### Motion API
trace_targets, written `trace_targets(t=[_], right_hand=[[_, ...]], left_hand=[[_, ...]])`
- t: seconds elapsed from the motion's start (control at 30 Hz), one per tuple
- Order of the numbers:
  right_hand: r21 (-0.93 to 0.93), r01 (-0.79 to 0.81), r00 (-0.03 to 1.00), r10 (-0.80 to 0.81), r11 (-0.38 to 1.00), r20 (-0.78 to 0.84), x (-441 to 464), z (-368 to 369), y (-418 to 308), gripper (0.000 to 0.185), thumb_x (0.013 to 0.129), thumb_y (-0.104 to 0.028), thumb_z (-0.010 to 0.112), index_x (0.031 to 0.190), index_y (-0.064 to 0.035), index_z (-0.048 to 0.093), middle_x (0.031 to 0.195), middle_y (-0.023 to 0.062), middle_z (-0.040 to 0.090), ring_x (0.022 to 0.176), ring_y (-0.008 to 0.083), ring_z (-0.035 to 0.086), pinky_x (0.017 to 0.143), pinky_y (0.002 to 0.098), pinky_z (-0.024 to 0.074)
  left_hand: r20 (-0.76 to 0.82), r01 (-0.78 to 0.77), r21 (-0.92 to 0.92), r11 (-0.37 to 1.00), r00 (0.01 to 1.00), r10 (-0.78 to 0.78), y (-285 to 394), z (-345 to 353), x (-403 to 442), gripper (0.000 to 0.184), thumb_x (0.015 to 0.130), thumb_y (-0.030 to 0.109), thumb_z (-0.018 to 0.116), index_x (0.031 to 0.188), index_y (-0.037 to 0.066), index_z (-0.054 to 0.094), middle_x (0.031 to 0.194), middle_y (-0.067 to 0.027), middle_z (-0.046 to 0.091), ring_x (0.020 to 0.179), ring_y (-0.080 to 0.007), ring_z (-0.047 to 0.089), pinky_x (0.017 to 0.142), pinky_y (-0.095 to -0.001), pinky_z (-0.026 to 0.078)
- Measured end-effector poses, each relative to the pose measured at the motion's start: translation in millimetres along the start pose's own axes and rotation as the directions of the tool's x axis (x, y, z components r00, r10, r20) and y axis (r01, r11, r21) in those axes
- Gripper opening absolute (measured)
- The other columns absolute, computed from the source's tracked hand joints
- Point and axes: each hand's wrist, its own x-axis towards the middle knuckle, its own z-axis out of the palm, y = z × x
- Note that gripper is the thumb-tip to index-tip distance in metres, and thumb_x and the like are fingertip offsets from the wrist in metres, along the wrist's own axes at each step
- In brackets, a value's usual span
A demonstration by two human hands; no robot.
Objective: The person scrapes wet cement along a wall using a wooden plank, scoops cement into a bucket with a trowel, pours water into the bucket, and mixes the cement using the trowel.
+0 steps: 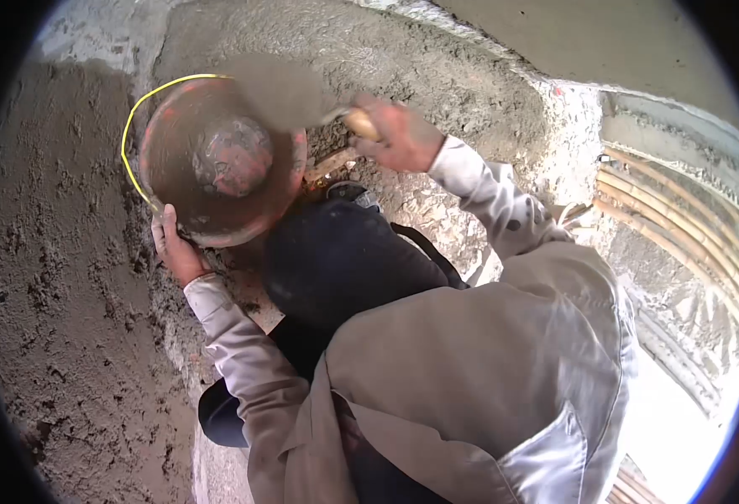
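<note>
Basin (172, 172), round, reddish, coated in grey mortar — in front of your knees, its near-left rim held by your left hand (179, 248). Trowel (290, 94), wooden-handled, its blurred blade over the far-right rim — handle closed in your right hand (401, 136). Yellow strip (126, 134), thin, curving round the basin's left side. Bamboo poles (672, 210), several, well apart, right.

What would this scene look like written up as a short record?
Left hand: grip on the rim of a round, reddish, mortar-smeared basin
Right hand: holding a grey, flat-bladed trowel by its wooden handle
Trowel position: over the basin's edge; contact unclear, blade blurred
Along rim: thin yellow line
Left side: rough grey-brown surface
Right side: pale round poles
</note>
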Motion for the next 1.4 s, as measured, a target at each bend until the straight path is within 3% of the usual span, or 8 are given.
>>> trace_targets(t=[0.27,0.4,0.53,0.67,0.87,1.03,1.2,1.4], right_hand=[[0.438,-0.675,0.641,0.766,0.594,-0.051,-90.5,94.9,156.6,0.052,0.093,-0.042,0.051,0.126,-0.003,0.045,0.084,0.0233,0.064,0.075,0.0302,0.065,0.067,0.0378,0.0542],[0.733,-0.619,0.559,0.814,0.281,0.16,-94.5,117.2,188.5,0.057,0.09,-0.046,0.053,0.125,-0.0017,0.043,0.085,0.0234,0.066,0.084,0.0336,0.066,0.076,0.0397,0.0529],[0.036,-0.816,0.535,0.777,0.577,-0.332,-99.0,152.9,219.6,0.044,0.086,-0.033,0.056,0.117,-0.0047,0.044,0.096,0.0265,0.065,0.09,0.041,0.065,0.08,0.0486,0.0514],[0.003,-0.925,0.372,0.905,0.381,-0.204,-139.4,123.1,209.0,0.066,0.084,-0.046,0.057,0.13,-0.0038,0.038,0.112,0.0264,0.062,0.104,0.042,0.061,0.092,0.0467,0.0473],[0.462,-0.881,-0.05,0.948,0.107,-0.314,-237.3,141.5,319.9,0.046,0.09,-0.046,0.053,0.105,-0.0031,0.053,0.095,0.0198,0.065,0.093,0.0403,0.062,0.084,0.0431,0.049],[0.688,-0.557,0.359,0.882,0.465,-0.306,-199.5,111.0,301.7,0.043,0.088,-0.035,0.059,0.118,-0.0044,0.053,0.09,0.0175,0.066,0.078,0.0308,0.065,0.068,0.0419,0.0514],[0.764,-0.555,0.426,0.901,0.328,-0.076,-197.2,105.3,363.5,0.033,0.09,-0.03,0.058,0.117,-0.0121,0.057,0.074,0.0072,0.064,0.053,0.0247,0.059,0.047,0.0457,0.0478],[-0.342,-0.908,0.333,0.913,0.243,-0.235,-217.8,42.6,346.6,0.038,0.08,-0.032,0.064,0.114,-0.0135,0.061,0.107,0.0181,0.067,0.104,0.0328,0.064,0.09,0.0386,0.0511]], left_hand=[[-0.063,-0.045,0.059,0.997,0.997,0.049,-12.0,2.9,-17.6,0.048,0.073,0.008,0.063,0.119,0.001,0.053,0.11,-0.0119,0.058,0.092,-0.0255,0.06,0.077,-0.0374,0.051],[-0.127,-0.096,0.015,0.995,0.987,0.097,-17.8,-1.1,-33.9,0.043,0.072,0.002,0.062,0.115,-0.001,0.054,0.106,-0.0119,0.06,0.091,-0.0239,0.059,0.082,-0.0363,0.049],[-0.188,-0.112,0.057,0.992,0.975,0.121,-10.1,7.4,-55.8,0.038,0.071,0.002,0.063,0.107,-0.001,0.054,0.102,-0.0113,0.059,0.087,-0.023,0.058,0.078,-0.0371,0.05],[-0.217,-0.141,0.074,0.987,0.964,0.154,14.5,13.0,-73.1,0.04,0.069,0.002,0.065,0.108,0.001,0.054,0.098,-0.0107,0.059,0.078,-0.0217,0.058,0.065,-0.0349,0.051],[-0.298,-0.315,0.227,0.921,0.878,0.374,39.3,0.8,-89.5,0.03,0.068,0.003,0.07,0.091,0.003,0.052,0.075,-0.0015,0.051,0.058,-0.0141,0.047,0.05,-0.0294,0.041],[-0.261,-0.367,0.365,0.855,0.842,0.473,7.6,-31.7,-62.0,0.025,0.07,-0.004,0.07,0.082,0.003,0.05,0.077,-0.0036,0.055,0.062,-0.013,0.049,0.058,-0.0285,0.043],[-0.201,-0.318,0.436,0.842,0.878,0.435,7.6,-32.9,-63.0,0.021,0.067,-0.006,0.067,0.078,0.001,0.051,0.075,-0.0067,0.06,0.067,-0.0149,0.056,0.065,-0.0301,0.047],[-0.331,-0.175,0.366,0.914,0.893,0.304,15.9,-26.3,-86.3,0.015,0.068,-0.002,0.066,0.074,-0.001,0.052,0.068,-0.0056,0.056,0.061,-0.0148,0.051,0.062,-0.0286,0.043]])
